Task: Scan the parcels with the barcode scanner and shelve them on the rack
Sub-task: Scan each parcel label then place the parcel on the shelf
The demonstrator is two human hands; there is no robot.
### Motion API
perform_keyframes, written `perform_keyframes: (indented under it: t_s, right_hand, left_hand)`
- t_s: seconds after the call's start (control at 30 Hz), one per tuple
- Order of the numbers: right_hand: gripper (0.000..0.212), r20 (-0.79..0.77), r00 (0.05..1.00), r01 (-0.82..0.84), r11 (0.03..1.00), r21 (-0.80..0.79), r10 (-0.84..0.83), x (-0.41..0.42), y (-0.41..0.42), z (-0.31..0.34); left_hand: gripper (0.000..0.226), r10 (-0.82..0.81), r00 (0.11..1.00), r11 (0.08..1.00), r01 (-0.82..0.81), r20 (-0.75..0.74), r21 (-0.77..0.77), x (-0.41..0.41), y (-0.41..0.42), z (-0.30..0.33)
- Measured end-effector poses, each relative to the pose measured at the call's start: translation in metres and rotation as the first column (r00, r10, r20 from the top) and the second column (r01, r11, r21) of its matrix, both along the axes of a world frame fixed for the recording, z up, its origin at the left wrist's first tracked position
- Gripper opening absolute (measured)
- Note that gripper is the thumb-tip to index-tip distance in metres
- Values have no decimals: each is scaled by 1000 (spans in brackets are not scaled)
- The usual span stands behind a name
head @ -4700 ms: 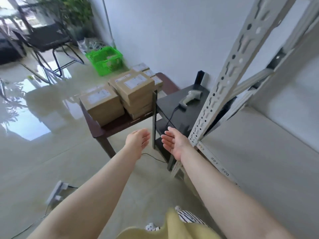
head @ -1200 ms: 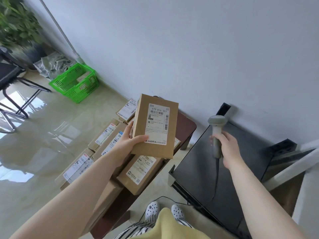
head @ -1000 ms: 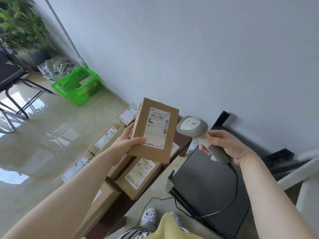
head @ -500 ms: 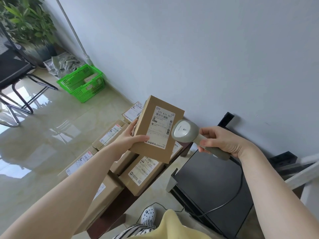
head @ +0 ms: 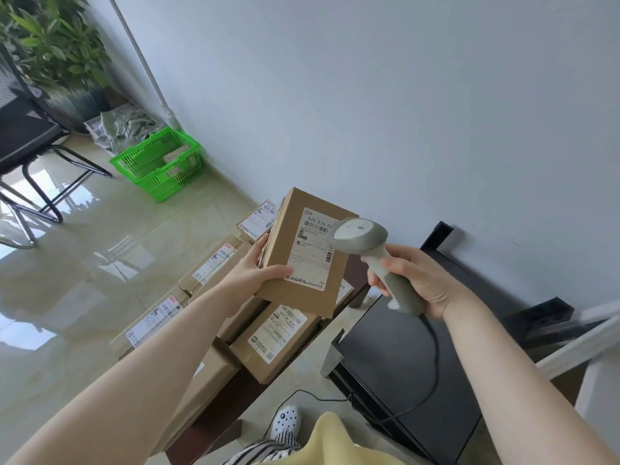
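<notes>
My left hand [head: 254, 270] holds a small cardboard parcel [head: 287, 250] upright by its left edge, white shipping label facing me. My right hand [head: 417, 280] grips the handle of a grey barcode scanner [head: 364, 238]. The scanner's head overlaps the label's upper right corner, right over the barcode. Below, several more labelled parcels [head: 275, 337] are stacked on a dark brown low table [head: 231, 394]. A pale beam of the rack [head: 577, 350] shows at the right edge.
A black stand [head: 402, 360] sits under my right arm, with the scanner's cable [head: 432, 374] looping over it. A green basket [head: 161, 166] stands by the wall, a black chair [head: 30, 146] and a plant [head: 50, 45] at far left. The floor is glossy tile.
I picked up a parcel with my left hand and the scanner with my right. Over the last second the scanner swung left onto the label's barcode, with the parcel held nearly still.
</notes>
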State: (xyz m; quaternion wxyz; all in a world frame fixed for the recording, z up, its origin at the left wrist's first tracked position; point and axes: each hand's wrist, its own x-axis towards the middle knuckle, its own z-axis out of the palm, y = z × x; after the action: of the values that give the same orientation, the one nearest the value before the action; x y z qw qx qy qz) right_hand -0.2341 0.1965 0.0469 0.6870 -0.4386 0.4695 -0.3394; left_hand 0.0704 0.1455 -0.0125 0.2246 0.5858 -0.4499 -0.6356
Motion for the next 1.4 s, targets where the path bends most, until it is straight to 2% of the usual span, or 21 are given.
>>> perform_keyframes:
  t_s: [0.07, 0.2, 0.27, 0.33, 0.5, 0.6, 0.97, 1.03, 1.1, 1.17, 1.23, 1.33, 1.4]
  right_hand:
    - [61, 135, 982, 123, 990, 62, -130, 20, 5, -4]
    - [49, 275, 898, 277, 927, 253, -343, 53, 11, -7]
    - [51, 311, 864, 302, 902, 308, -396, 61, 12, -6]
    - [50, 324, 849, 318, 893, 319, -418, 66, 13, -5]
    - [35, 310, 838, 349, 878, 328, -449, 69, 14, -2]
    - [33, 258, 854, 373, 878, 302, -451, 69, 15, -2]
    - [38, 284, 811, 425, 848, 316, -512, 59, 19, -6]
    - [38, 211, 786, 510, 802, 310, -581, 50, 20, -12]
    - [35, 97, 724, 635, 714, 294, -683, 37, 22, -24]
    - [26, -68, 633, 756, 597, 268, -772, 18, 24, -46]
    - [26, -239, 521, 848, 467, 251, -819, -1, 28, -71]
    - [43, -378, 356, 930, 286, 230, -855, -22, 39, -100]
    - [47, -419, 307, 949, 243, 199, -854, -30, 45, -117]
  left_hand:
    - [103, 38, 999, 999, -39, -16, -13, -9, 3, -1]
    - [125, 115, 993, 993, -115, -23, -29, -29, 8, -5]
    - [119, 150, 988, 988, -151, -30, -24, -37, 9, -7]
    - [115, 179, 984, 984, -179, -23, -19, -43, 9, -7]
    - [129, 162, 984, 987, -162, 70, -9, -48, 8, -10]
    - [133, 152, 984, 988, -152, 96, -3, -47, 8, -16]
    - [133, 162, 986, 987, -162, 45, -8, -49, 11, -12]
    - [124, 174, 985, 985, -174, -8, -9, -48, 15, -8]
    - [110, 193, 980, 981, -194, -37, -10, -44, 19, -10]
    - [99, 207, 977, 978, -208, -47, -10, -40, 23, -11]
    - [91, 225, 972, 974, -225, -71, 1, -37, 26, -13]
    - [95, 254, 963, 967, -252, -91, 36, -35, 28, -16]
    - [106, 248, 966, 969, -246, -72, 36, -37, 30, -17]
